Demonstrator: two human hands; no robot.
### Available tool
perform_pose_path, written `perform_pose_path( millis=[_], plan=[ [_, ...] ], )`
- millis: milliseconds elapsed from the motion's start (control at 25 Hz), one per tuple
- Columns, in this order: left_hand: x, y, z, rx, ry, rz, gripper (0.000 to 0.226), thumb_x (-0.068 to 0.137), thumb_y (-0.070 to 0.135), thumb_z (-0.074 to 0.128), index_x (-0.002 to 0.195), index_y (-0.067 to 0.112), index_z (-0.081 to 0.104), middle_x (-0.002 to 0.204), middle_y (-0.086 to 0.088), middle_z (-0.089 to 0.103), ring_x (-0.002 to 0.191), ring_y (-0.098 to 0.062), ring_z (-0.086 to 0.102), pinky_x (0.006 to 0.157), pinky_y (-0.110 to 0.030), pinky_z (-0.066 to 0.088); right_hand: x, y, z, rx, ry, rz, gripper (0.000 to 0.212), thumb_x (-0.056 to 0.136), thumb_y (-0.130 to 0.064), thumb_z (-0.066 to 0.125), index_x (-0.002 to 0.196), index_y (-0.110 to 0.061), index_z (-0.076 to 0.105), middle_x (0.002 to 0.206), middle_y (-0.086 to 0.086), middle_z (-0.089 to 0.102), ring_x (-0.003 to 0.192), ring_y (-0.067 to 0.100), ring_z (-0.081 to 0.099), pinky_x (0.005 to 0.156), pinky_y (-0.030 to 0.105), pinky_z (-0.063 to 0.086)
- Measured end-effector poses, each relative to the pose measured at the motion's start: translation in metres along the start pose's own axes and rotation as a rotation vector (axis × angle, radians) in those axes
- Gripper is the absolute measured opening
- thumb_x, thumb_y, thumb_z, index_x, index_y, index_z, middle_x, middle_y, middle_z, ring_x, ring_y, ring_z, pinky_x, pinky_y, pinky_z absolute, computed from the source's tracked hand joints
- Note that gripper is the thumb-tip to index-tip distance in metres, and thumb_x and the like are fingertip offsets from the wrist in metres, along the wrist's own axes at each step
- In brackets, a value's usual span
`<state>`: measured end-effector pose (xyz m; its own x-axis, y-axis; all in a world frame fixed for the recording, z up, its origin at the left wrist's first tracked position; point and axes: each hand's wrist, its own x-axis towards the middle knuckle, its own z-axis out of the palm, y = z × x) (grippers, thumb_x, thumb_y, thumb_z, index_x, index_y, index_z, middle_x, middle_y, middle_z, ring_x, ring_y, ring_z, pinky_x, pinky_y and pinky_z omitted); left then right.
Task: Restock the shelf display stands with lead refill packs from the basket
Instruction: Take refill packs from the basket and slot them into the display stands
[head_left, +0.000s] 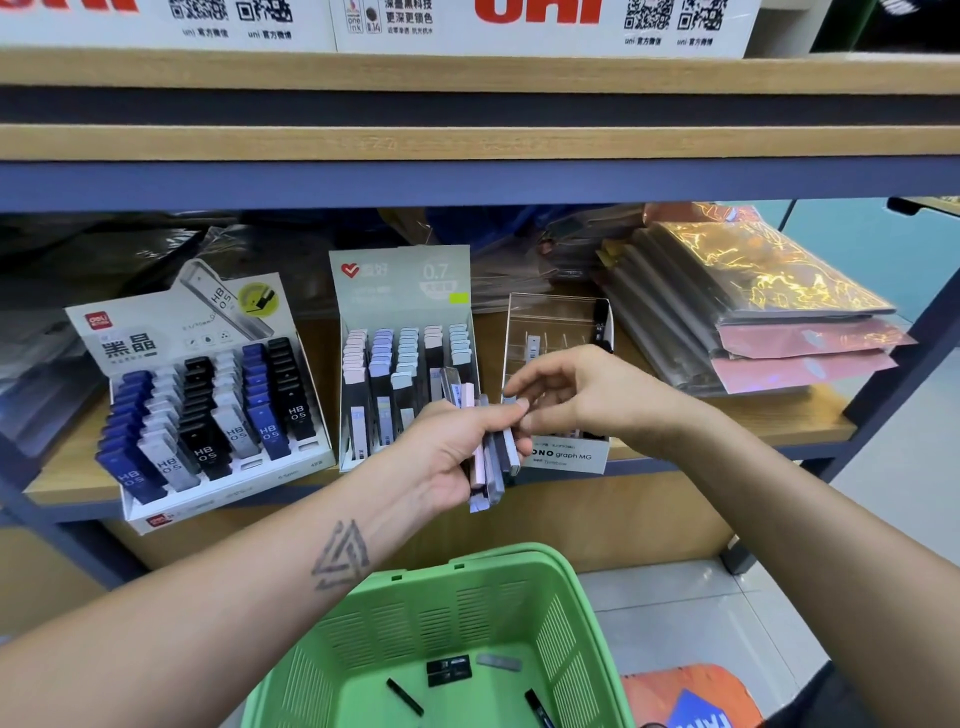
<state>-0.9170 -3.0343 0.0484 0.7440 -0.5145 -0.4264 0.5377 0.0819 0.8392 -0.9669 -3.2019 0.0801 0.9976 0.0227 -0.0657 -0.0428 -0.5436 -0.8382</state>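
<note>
My left hand (449, 447) grips a fanned bundle of lead refill packs (491, 467), pink, grey and pale blue, in front of the shelf edge. My right hand (576, 392) reaches in from the right and pinches the top of one pack in that bundle. Behind my hands stand three display stands: a Deli HB 0.5 stand (208, 395) full of blue, grey and black packs, a 0.7 stand (405, 358) with pastel packs, and a clear Mono graph MG stand (558, 332) holding few packs. Below is the green basket (467, 613) with a few dark packs (449, 670) on its bottom.
Stacks of shiny wrapped folders (753, 306) lie on the shelf at the right. A wooden shelf board (467, 140) runs overhead with white Uni boxes (540, 21) on it. An orange bag (691, 696) sits on the tiled floor beside the basket.
</note>
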Motion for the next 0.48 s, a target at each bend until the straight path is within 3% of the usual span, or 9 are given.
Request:
perform_pose_path(
  millis=[80,160,240,360,480],
  plan=[
    [-0.0005,-0.0004,0.0007,-0.020,0.011,-0.006,0.021,0.083,0.001,0.076,0.097,-0.012,0.068,0.076,-0.023,0.070,0.056,-0.029,0.069,0.051,-0.035,0.059,-0.0034,-0.0004,0.0032,0.006,-0.124,0.035,0.049,0.078,-0.019,0.087,0.123,-0.019,0.066,0.097,0.002,0.077,0.088,0.012,0.072,0.082,0.029,0.057],
    [-0.0018,-0.0005,0.0005,-0.035,0.010,-0.014,0.024,0.082,0.000,0.076,0.100,-0.013,0.067,0.087,-0.027,0.072,0.064,-0.032,0.071,0.054,-0.040,0.060,-0.0039,-0.0006,0.0079,-0.074,-0.143,0.027,0.060,0.074,-0.028,0.091,0.127,-0.021,0.064,0.100,-0.004,0.074,0.088,0.006,0.070,0.088,0.031,0.058],
    [-0.0023,-0.0006,0.0001,-0.021,0.019,-0.024,0.026,0.083,0.001,0.075,0.103,-0.013,0.067,0.095,-0.030,0.072,0.070,-0.034,0.073,0.058,-0.044,0.062,-0.0031,0.0011,0.0094,-0.046,-0.141,0.023,0.059,0.072,-0.021,0.092,0.124,-0.020,0.065,0.106,-0.002,0.072,0.081,0.004,0.068,0.084,0.031,0.058],
    [-0.0021,-0.0014,-0.0021,0.002,0.047,-0.034,0.034,0.082,0.000,0.077,0.109,-0.014,0.065,0.105,-0.034,0.070,0.085,-0.040,0.072,0.067,-0.051,0.062,-0.0043,0.0031,0.0048,0.000,-0.168,0.048,0.059,0.069,-0.007,0.092,0.122,-0.018,0.067,0.118,0.009,0.070,0.086,0.011,0.071,0.094,0.042,0.058],
    [0.0004,-0.0031,-0.0034,0.016,0.064,-0.031,0.036,0.081,-0.002,0.077,0.112,-0.015,0.064,0.103,-0.033,0.070,0.088,-0.042,0.072,0.068,-0.053,0.062,-0.0059,0.0010,0.0068,0.024,-0.194,0.089,0.056,0.072,0.003,0.087,0.121,-0.014,0.068,0.112,0.016,0.072,0.082,0.017,0.071,0.088,0.043,0.061]
  ],
)
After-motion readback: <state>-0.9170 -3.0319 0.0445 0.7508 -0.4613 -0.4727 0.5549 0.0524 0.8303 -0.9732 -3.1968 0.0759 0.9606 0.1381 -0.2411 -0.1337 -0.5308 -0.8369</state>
